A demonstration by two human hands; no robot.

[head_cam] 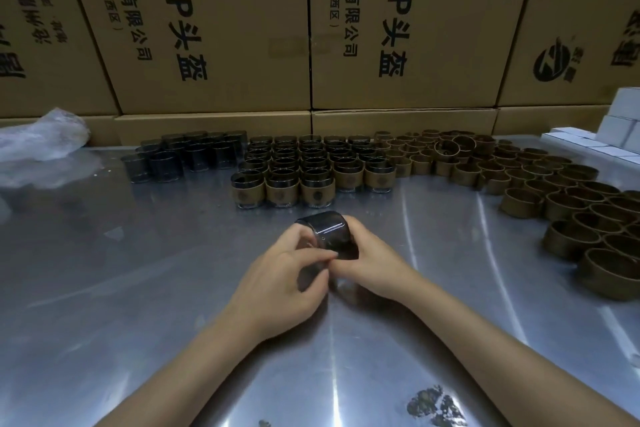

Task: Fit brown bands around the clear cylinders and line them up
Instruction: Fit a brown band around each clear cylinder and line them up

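The grip is two-handed: the left hand [287, 274] and the right hand [374, 260] both curl their fingers round one clear cylinder [327, 232], held tilted just above the middle of the counter [138, 288]; whether a band is already on it cannot be told, since the fingers hide its lower part; beyond the hands, toward the far edge, banded cylinders [311, 177] stand upright in rows, touching one another; left of them, also near the far edge, a cluster of bare cylinders [180, 156] stands close together; to the right, loose brown bands [519, 177] spread from the far edge along the right edge; a crumpled plastic bag [41, 142] lies at the far left corner; white boxes [609, 135] are stacked at the far right corner; cardboard cartons [221, 28] rise behind the counter.
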